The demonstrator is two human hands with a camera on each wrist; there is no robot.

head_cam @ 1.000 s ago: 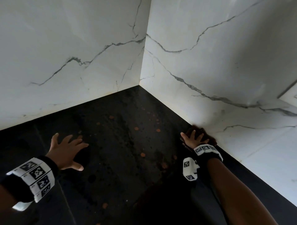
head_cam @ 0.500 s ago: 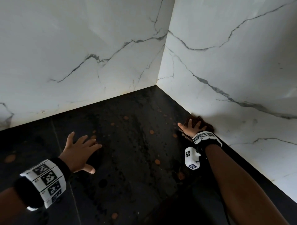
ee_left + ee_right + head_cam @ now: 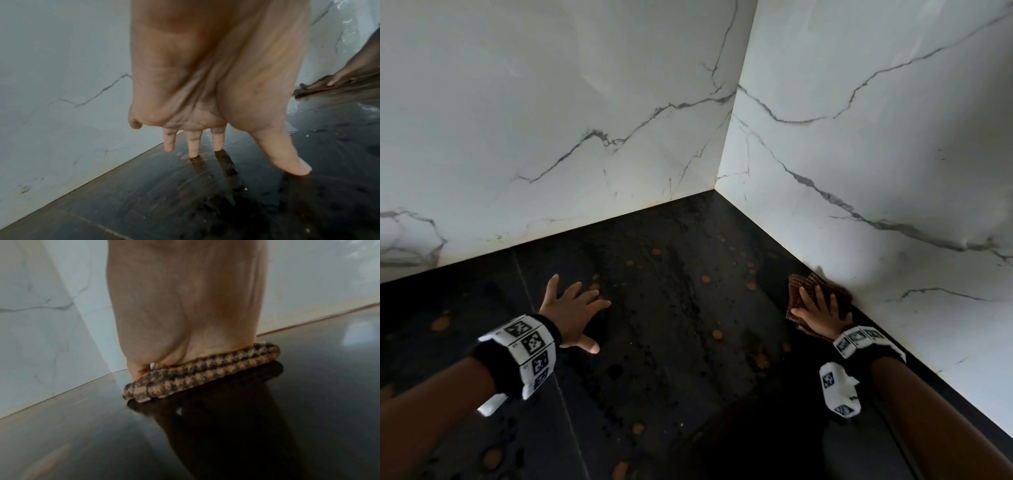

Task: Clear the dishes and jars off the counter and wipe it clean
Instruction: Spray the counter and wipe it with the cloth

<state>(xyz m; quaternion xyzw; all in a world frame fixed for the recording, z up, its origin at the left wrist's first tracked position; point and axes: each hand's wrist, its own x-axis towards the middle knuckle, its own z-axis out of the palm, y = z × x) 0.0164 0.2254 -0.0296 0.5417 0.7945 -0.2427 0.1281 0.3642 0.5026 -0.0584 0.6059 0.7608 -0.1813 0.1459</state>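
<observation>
The right hand (image 3: 820,313) presses flat, fingers straight, on the folded brown checked cloth (image 3: 799,291) at four o'clock, against the white marble wall (image 3: 893,205). The left hand (image 3: 571,308), spread and empty, braces on the wet black stone tabletop (image 3: 688,342). Best to sweep with even pressure toward ten o'clock, across the orange spots (image 3: 717,334).
</observation>
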